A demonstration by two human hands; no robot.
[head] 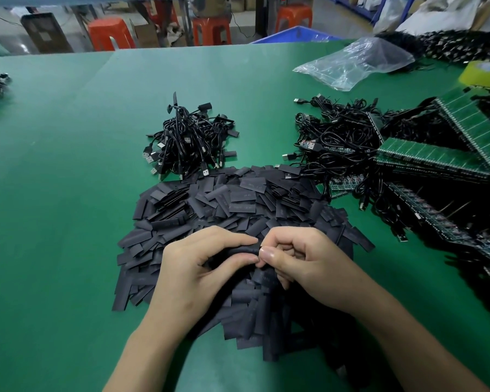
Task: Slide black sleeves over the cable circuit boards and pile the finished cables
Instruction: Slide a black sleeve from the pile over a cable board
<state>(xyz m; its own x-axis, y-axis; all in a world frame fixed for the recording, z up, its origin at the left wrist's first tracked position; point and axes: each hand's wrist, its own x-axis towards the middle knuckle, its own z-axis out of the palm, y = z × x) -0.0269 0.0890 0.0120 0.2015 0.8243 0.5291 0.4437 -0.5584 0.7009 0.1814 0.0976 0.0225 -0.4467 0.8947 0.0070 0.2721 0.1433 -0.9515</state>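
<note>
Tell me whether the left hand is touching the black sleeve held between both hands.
Touching. The head view shows the left hand pinching the black sleeve between thumb and fingers; the right hand pinches its other end.

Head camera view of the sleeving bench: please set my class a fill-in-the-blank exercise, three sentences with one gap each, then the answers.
1. The table is covered by a ____ mat.
2. The left hand and the right hand together pinch one black ____ above the heap of loose sleeves.
3. The tape roll at the table's far right is ____.
Missing words: green; sleeve; yellow.
</note>
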